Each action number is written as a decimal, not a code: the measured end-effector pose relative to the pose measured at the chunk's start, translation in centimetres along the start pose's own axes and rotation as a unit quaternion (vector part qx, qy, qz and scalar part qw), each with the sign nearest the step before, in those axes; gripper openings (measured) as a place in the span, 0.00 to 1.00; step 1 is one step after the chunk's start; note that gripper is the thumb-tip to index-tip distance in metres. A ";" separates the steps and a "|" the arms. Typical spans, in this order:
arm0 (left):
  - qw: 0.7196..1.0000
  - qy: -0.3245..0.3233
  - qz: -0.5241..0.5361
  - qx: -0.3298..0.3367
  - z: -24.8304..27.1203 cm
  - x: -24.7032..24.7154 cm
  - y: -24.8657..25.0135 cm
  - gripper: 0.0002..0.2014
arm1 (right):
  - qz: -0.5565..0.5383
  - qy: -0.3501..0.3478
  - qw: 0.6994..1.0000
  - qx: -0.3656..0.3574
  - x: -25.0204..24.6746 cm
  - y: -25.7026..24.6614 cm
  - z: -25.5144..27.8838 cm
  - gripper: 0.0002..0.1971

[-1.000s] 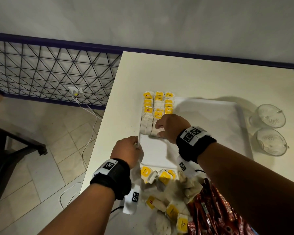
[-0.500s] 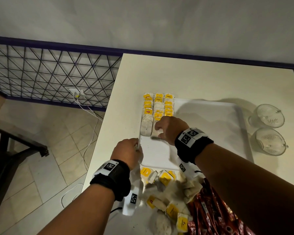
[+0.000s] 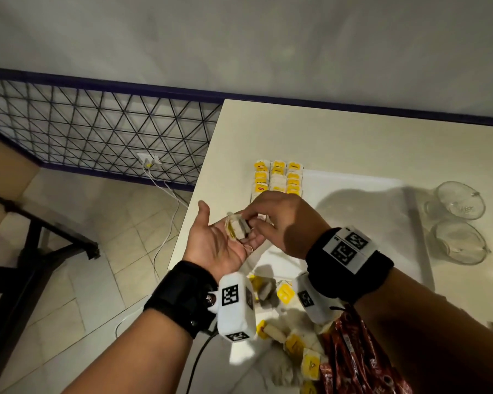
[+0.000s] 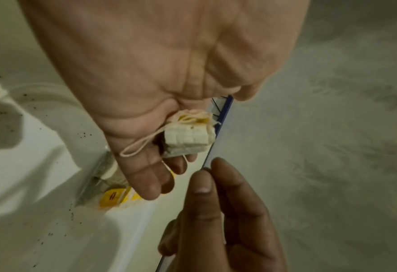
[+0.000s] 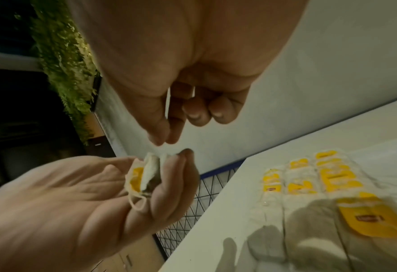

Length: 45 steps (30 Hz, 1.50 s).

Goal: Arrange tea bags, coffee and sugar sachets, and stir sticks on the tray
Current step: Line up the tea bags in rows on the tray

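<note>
My left hand (image 3: 219,243) is turned palm up over the table's left edge. Its curled fingers cradle a small stack of tea bags (image 3: 237,227) with a yellow tag and loose string, also plain in the left wrist view (image 4: 188,137) and the right wrist view (image 5: 146,173). My right hand (image 3: 279,220) hovers just above the stack. Its thumb and forefinger are pinched together with nothing seen between them, and its other fingers are curled. Three rows of yellow-tagged tea bags (image 3: 278,177) lie in the far left corner of the white tray (image 3: 353,200).
A loose pile of tea bags (image 3: 282,322) and red coffee sachets (image 3: 353,354) lies at the table's near edge under my wrists. Two glass cups (image 3: 458,223) stand right of the tray. The table's left edge drops to a tiled floor with cables.
My right hand has left the rows on the tray and drawn back to my left hand. The left hand has risen and turned palm up, showing the tea bags it holds.
</note>
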<state>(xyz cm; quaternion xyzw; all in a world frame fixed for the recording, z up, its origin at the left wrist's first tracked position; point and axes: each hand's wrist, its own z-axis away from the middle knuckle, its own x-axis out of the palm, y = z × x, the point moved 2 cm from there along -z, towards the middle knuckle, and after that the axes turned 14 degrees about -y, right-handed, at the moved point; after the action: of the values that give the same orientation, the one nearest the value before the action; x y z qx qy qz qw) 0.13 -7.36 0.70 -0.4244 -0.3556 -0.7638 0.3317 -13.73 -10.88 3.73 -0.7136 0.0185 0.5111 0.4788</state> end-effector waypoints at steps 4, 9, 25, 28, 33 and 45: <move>0.999 -0.027 -0.018 -0.007 0.8 1.5 -0.7 0.46 | -0.011 0.035 0.999 0.003 -1.1 -1.1 0.0 0.09; 0.988 -0.026 -0.147 -0.043 1.3 2.1 -0.8 0.51 | 0.057 -0.112 0.991 0.038 -1.8 -2.4 -0.5 0.13; 0.971 -0.072 -0.228 0.001 2.2 3.7 -1.1 0.39 | -0.098 -0.100 0.975 0.171 -3.5 -2.6 0.8 0.07; 0.976 -0.065 -0.209 0.015 1.9 3.5 -1.4 0.36 | -0.099 -0.069 0.977 0.176 -3.6 -2.6 1.1 0.07; 0.975 -0.012 -0.223 0.012 1.5 3.0 -1.7 0.30 | -0.099 -0.021 0.981 0.164 -3.9 -2.5 1.2 0.07; 0.821 0.011 -0.551 0.147 1.6 3.0 2.4 0.15 | -0.116 -0.027 0.984 0.129 -5.6 -2.6 0.6 0.03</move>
<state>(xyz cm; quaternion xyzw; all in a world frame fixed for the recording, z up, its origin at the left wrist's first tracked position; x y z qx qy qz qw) 1.49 -7.89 4.58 -0.0952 -0.6345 -0.7626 -0.0821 -15.48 -11.64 9.69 -0.6291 -0.0118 0.4646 0.6231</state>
